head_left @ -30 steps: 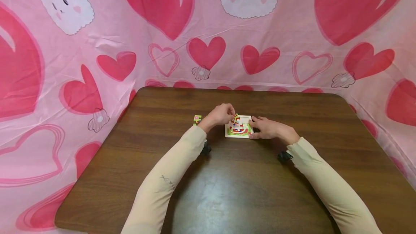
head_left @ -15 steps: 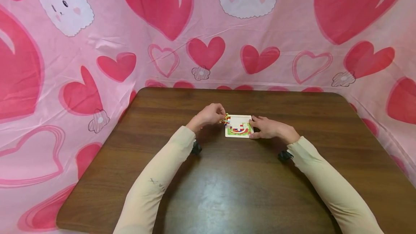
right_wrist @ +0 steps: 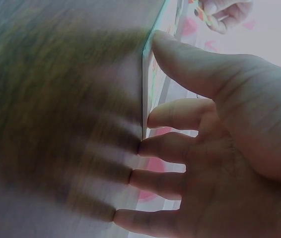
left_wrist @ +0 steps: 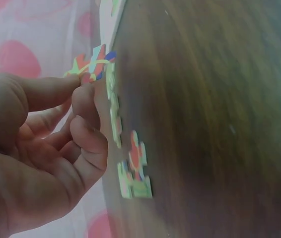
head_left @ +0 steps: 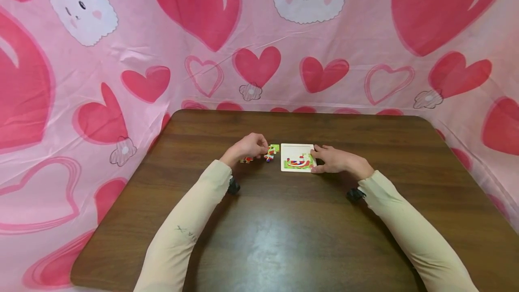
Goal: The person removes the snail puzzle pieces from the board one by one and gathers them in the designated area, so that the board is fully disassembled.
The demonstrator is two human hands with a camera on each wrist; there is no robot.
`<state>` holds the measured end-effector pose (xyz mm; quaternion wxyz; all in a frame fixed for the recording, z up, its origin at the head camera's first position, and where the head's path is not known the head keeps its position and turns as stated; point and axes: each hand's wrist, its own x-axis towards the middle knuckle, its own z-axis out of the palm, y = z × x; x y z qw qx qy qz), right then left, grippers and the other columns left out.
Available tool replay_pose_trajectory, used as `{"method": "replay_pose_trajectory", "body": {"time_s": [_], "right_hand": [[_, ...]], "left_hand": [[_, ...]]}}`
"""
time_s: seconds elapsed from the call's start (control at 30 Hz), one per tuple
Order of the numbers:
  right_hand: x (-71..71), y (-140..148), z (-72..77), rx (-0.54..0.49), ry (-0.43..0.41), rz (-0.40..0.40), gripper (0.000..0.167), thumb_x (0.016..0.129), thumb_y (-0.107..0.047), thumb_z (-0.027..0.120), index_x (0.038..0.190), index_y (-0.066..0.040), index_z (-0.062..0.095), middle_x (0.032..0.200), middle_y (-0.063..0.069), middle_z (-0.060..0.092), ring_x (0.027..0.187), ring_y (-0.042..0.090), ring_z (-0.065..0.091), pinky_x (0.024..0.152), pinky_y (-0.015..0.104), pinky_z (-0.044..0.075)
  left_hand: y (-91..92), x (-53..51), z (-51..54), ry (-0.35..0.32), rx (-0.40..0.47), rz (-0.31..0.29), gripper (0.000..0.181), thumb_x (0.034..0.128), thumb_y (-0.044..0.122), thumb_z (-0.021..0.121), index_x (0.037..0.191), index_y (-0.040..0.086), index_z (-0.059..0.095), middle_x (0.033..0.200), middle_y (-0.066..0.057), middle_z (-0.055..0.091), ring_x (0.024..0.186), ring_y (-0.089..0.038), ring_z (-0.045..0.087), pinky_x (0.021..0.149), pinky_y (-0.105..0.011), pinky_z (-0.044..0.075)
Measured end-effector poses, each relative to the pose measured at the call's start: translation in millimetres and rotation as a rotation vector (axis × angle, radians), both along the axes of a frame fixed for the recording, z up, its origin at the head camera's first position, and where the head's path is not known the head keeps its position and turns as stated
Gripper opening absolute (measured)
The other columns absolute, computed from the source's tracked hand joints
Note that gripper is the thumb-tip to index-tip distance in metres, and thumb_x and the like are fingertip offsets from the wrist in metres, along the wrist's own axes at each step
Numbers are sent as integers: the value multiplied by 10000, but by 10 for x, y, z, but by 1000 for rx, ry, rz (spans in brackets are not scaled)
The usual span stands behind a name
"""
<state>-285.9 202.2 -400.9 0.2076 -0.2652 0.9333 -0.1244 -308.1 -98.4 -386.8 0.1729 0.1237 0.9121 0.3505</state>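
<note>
In the head view my left hand (head_left: 252, 144) hovers left of a white-framed puzzle board (head_left: 291, 151). Thumb and forefinger pinch a jigsaw piece (left_wrist: 98, 62), red, pale blue and yellow, above the table in the left wrist view. Under and beside that hand lie several loose jigsaw pieces (left_wrist: 136, 153), partly hidden. The board's lower part bears fitted pieces with a red, white and green picture; its upper part is bare white. My right hand (head_left: 334, 160) rests at the board's right edge, thumb and forefinger touching the frame, the other straight fingers (right_wrist: 155, 183) spread on the tabletop.
A brown wooden table (head_left: 284, 229) with rounded corners carries everything. Behind it and at both sides hangs a pink cloth (head_left: 275, 30) printed with hearts and rabbit faces. A dark strap (head_left: 234, 186) sits at my left wrist, another dark strap (head_left: 356, 194) at the right.
My left hand has moved left, off the board, carrying the jigsaw piece; more of the board's white base shows. Loose pieces left of the board have come into sight. The right hand stays put.
</note>
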Motion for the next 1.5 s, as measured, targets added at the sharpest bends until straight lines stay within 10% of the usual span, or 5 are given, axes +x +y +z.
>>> {"method": "replay_pose_trajectory", "body": {"time_s": [0.97,1.5], "right_hand": [[-1,-11,-9,0,-5,-10,755,933,-428,629,1511,-41,336,1595,277,177,1451,522,149,1132,655,210],[-12,0,8,13,23,-3,745,929,-444,630,1502,-51,365,1590,264,213,1444,513,195,1132,641,230]], "left_hand": [[-215,-2,-43,23,-146,7,129,939,204,639,953,85,686,821,-45,634,606,-118,528,533,-256,434],[97,-2,21,40,-78,-17,190,965,277,608,1029,98,616,927,-95,668,694,-151,584,584,-256,472]]}}
